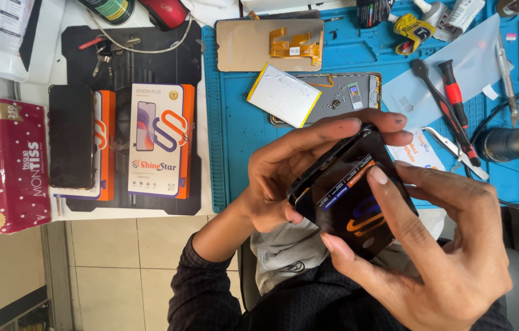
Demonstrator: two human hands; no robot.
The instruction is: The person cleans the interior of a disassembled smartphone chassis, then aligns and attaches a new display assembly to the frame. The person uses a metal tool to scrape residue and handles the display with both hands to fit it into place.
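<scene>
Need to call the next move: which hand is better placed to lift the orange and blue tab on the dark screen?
Probably the right hand: its thumb lies on the dark screen, right beside the tab. The left hand clamps the screen's edges, steadying it.

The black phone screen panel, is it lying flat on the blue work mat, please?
No, the black screen panel is held up off the blue mat between the left hand and right hand.

Phone-repair workshop; blue repair mat (235, 122), pliers (440, 98)
</scene>
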